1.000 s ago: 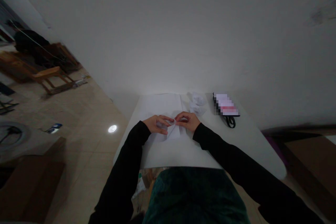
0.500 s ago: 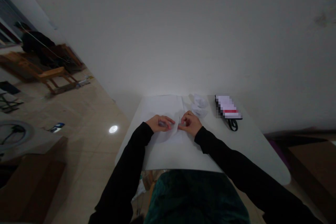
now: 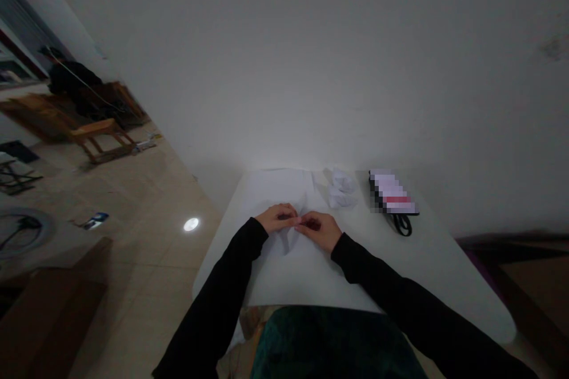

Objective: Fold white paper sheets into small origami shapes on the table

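Observation:
Between my two hands is a piece of white paper (image 3: pixel 290 240), bent and partly covered by my fingers. My left hand (image 3: pixel 279 217) pinches it from the left, fingers curled over its upper part. From the right, the thumb and fingertips of my right hand (image 3: pixel 320 228) close on the same paper, and both sets of fingertips meet. Flat white sheets (image 3: pixel 276 182) lie beneath and behind my hands on the white table (image 3: pixel 364 266). Two folded white paper pieces (image 3: pixel 341 189) sit behind my right hand.
A phone-like device with a blurred screen (image 3: pixel 393 192) and a black strap (image 3: pixel 402 225) lies at the table's right. The wall (image 3: pixel 311 71) rises behind the table. Cardboard boxes (image 3: pixel 48 314) stand at the lower left. A person (image 3: pixel 73 77) sits far left near a wooden chair (image 3: pixel 100 130).
My hands have come together, the fingertips now meeting on the paper. The paper's lower part now shows below my fingers. The whole view has shifted slightly.

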Action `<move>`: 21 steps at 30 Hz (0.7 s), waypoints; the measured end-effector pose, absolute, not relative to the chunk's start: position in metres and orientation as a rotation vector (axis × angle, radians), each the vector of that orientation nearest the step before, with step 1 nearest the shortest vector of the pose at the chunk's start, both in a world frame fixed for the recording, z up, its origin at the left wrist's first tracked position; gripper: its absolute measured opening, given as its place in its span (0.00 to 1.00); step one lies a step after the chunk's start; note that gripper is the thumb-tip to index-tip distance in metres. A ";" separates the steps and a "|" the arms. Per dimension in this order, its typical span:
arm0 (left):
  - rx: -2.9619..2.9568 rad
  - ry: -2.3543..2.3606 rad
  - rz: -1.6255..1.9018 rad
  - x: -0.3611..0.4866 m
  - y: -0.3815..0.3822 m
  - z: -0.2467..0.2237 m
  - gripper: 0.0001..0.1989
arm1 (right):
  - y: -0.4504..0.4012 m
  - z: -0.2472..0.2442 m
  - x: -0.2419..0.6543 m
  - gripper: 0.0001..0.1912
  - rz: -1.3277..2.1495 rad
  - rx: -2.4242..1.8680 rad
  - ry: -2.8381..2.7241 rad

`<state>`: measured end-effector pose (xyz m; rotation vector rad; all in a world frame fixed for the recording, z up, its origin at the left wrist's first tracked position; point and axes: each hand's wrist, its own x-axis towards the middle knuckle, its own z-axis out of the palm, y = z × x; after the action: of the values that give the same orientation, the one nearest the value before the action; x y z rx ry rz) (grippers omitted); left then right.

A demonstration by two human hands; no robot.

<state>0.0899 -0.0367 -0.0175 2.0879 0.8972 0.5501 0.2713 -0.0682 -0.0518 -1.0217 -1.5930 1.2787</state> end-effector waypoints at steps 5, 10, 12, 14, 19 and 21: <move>2.084 0.938 0.550 0.089 -0.038 -0.019 0.21 | -0.066 -0.047 0.271 0.20 1.735 -0.920 -1.198; 2.085 0.990 0.520 0.089 -0.041 -0.019 0.19 | -0.063 -0.046 0.271 0.19 1.829 -0.926 -0.975; 2.090 0.932 0.529 0.089 -0.041 -0.017 0.17 | -0.061 -0.047 0.272 0.19 1.848 -0.916 -0.934; 2.073 0.858 0.537 0.089 -0.040 -0.016 0.15 | -0.060 -0.048 0.274 0.19 1.851 -0.913 -0.919; 1.804 0.806 0.486 0.072 -0.038 -0.008 0.16 | -0.063 -0.047 0.278 0.19 1.823 -1.031 -1.201; 1.639 0.846 0.524 0.060 -0.038 -0.004 0.16 | -0.067 -0.046 0.279 0.19 1.757 -1.089 -1.395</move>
<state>0.0595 -0.0379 -0.0041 1.6390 0.8457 0.5238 0.2786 -0.0667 -0.0461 -1.0893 -1.3946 1.7570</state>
